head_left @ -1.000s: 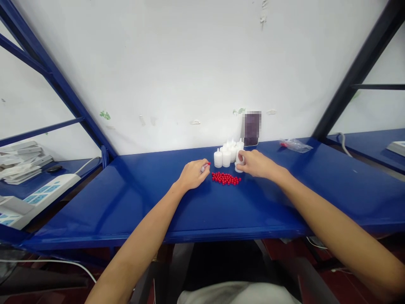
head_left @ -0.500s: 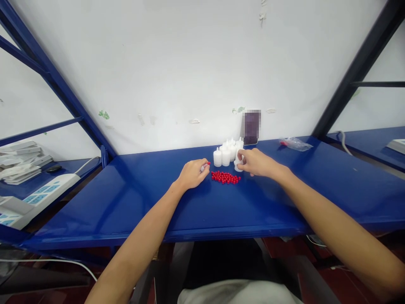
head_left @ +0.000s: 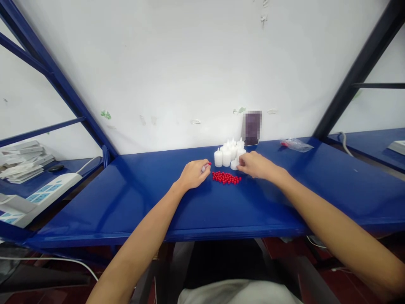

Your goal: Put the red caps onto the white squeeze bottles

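Note:
My left hand (head_left: pixel 193 174) is closed around a small whitish piece with a red tip (head_left: pixel 205 167), most of which the fingers cover. On the right, my right hand (head_left: pixel 256 164) pinches a white squeeze bottle (head_left: pixel 234 164), tipped over so its round base points left. The fingers hide its other end. Behind it stands a cluster of upright white squeeze bottles (head_left: pixel 226 157) with narrow nozzles. A patch of small red caps (head_left: pixel 226 177) lies loose on the blue table (head_left: pixel 202 211) between my hands.
A dark phone-like slab (head_left: pixel 252 126) leans against the wall behind the bottles. A clear plastic bag (head_left: pixel 297 145) with something red lies at the back right. White power strips (head_left: pixel 47 192) and stacked white pieces (head_left: pixel 25 160) are at the left, beyond the blue frame.
The bottle at my right hand has gone from roughly upright to tilted, its base now toward the left. My right fingers have closed in on it. My left hand stays in place.

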Motion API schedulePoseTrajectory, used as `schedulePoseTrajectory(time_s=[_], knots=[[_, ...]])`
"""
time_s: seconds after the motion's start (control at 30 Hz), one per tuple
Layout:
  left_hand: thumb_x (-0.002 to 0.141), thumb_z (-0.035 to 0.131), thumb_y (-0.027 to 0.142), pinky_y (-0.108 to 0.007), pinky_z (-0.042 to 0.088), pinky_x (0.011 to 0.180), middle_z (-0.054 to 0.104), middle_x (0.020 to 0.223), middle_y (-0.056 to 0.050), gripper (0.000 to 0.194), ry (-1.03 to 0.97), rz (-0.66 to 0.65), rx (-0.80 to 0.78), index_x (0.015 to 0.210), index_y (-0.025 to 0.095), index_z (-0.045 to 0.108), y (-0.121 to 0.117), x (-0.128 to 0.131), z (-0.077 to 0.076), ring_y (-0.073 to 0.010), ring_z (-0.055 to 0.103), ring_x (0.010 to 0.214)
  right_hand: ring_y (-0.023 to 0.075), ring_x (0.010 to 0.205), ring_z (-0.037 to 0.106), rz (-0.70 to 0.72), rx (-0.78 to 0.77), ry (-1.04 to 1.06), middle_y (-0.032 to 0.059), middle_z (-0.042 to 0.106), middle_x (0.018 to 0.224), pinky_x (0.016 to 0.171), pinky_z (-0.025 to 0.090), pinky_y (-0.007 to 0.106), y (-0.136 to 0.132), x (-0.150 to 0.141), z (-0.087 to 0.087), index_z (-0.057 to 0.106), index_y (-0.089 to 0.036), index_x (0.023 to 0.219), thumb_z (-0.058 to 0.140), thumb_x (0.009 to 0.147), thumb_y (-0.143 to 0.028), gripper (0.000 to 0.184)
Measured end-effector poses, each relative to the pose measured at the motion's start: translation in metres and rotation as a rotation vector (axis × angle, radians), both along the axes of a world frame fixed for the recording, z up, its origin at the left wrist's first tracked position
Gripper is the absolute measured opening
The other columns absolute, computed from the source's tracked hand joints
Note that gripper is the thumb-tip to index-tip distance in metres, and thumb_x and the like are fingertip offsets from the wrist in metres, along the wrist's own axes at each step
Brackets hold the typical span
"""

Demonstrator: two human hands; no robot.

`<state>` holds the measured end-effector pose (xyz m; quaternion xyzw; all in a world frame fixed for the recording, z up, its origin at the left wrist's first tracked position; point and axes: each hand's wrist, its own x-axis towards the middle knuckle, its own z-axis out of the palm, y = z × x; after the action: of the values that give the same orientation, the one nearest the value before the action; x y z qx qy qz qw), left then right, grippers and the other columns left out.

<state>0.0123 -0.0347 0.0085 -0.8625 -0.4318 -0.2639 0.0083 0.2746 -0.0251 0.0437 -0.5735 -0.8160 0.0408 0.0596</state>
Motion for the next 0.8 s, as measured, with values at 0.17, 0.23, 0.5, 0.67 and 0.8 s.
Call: schedulePoseTrajectory(time_s=[0.17,0.23,0.5,0.67,0.8], knots=[[0.095,0.038,0.028,-0.027,0.036,0.064,0.058,0.069,0.000,0.024,-0.024,-0.056,-0.014,0.083,0.018,0.056,-0.005,0.003,0.003,-0.0140,0.052,0.062,0.0180,0.067,0.061,0.146,0.103,0.138,0.0068,0.068,0.072,0.061,0.037,0.027,-0.013,-0.013,0.007,0.066,-0.017,0.076,0.054,0.087,-0.034,0.023],[0.096,0.036,0.028,-0.026,0.037,0.064,0.057,0.068,0.000,0.026,-0.026,-0.110,-0.011,0.082,0.018,0.055,-0.009,0.007,0.005,-0.0139,0.052,0.062,0.0145,0.059,0.056,0.294,0.072,0.307,0.0025,0.064,0.065,0.059,0.036,0.026,-0.020,-0.020,0.007,0.065,-0.017,0.081,0.052,0.090,-0.036,0.025],[0.095,0.032,0.023,-0.026,0.038,0.063,0.060,0.071,-0.003,0.028,-0.019,-0.259,0.042,0.075,0.018,0.051,-0.022,0.020,0.008,-0.0139,0.053,0.062,0.0112,0.051,0.047,0.505,0.024,0.480,-0.0032,0.056,0.059,0.053,0.033,0.024,-0.030,-0.038,-0.009,0.060,-0.018,0.092,0.052,0.093,-0.038,0.022],[0.090,0.036,0.021,-0.026,0.037,0.060,0.062,0.069,-0.003,0.025,0.035,-0.210,0.088,0.074,0.017,0.054,-0.018,0.021,0.003,-0.0139,0.053,0.059,0.0141,0.064,0.051,0.665,0.052,0.404,0.0018,0.059,0.074,0.063,0.035,0.028,-0.030,-0.037,-0.006,0.053,-0.019,0.079,0.035,0.101,-0.038,0.034],[0.085,0.041,0.018,-0.026,0.039,0.061,0.066,0.075,-0.004,0.019,0.076,-0.103,0.134,0.082,0.017,0.060,-0.012,0.016,0.000,-0.0149,0.057,0.063,0.0137,0.058,0.044,0.601,-0.111,0.461,-0.0011,0.049,0.062,0.060,0.034,0.028,-0.023,-0.029,0.000,0.045,-0.020,0.069,0.030,0.101,-0.044,0.043]])
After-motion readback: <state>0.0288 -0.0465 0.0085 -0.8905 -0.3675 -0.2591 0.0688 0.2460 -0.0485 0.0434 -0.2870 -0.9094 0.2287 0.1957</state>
